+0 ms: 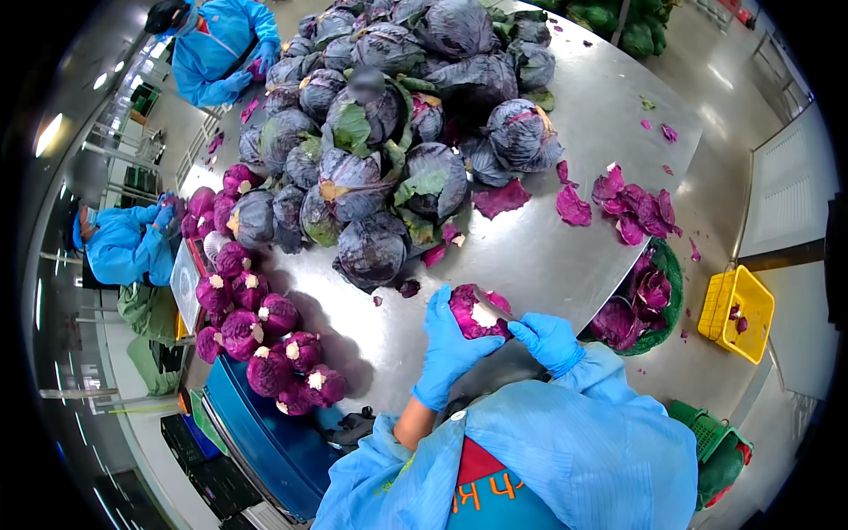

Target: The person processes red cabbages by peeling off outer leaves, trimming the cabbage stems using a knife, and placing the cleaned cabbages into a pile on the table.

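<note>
Here, peeled round purple cabbages (243, 331) crowd the left edge of the broad steel table (565, 265). At the table's near side, the blue-gloved left hand (449, 343) grips a white-stemmed purple cabbage (473, 316); the blue-gloved right hand (549, 343) closes around a thin metal knife (495, 305) against it. Bare steel runs to the table's right edge, beside a round green basket (677, 291).

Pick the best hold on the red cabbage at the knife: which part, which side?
I'd cup the rounded left flank of the red cabbage, coming from the person's left. Its pale cut stem end faces up and the knife blade is toward the right, so the left flank likely stays clearest.
</note>
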The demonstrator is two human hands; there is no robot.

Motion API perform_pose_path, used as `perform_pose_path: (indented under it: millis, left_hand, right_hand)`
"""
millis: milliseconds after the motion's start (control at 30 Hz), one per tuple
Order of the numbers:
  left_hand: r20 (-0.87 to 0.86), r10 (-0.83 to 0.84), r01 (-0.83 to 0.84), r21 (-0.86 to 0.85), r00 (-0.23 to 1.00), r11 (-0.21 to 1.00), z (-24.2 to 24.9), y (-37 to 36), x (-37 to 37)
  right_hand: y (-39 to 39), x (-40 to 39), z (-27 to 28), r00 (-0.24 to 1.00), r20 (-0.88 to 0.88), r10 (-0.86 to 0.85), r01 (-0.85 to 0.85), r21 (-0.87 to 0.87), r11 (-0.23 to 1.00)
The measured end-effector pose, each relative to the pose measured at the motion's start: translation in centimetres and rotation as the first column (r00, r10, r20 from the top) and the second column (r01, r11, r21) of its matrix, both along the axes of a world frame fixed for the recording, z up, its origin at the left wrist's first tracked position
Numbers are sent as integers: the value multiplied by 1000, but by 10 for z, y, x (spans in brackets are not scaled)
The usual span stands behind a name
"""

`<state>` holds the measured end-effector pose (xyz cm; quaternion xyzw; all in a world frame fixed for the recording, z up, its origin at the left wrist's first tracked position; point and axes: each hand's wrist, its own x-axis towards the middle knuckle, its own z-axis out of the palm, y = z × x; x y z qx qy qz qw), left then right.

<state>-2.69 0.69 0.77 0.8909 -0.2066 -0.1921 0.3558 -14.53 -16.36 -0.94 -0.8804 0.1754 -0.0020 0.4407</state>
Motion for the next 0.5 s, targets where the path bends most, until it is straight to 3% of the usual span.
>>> perform_pose_path:
  millis: [167,267,467,500]
  left_hand:
    - [-17,22,-22,-8,1000,1000,-3,1,3]
    - [-4,9,-9,-5,1000,1000,0,-3,2]
    - [6,28,-28,0,1000,1000,7,-8,0]
    - [15,32,-32,22,999,999,9,-11,0]
  right_hand:
    - [-18,4,-16,983,-87,163,-146,177,973]
    - [-32,13,-28,960,-49,275,-263,177,948]
    - [-37,30,-18,955,-45,292,-288,74,955]
    - [-39,34,-15,944,-120,307,-300,73,951]
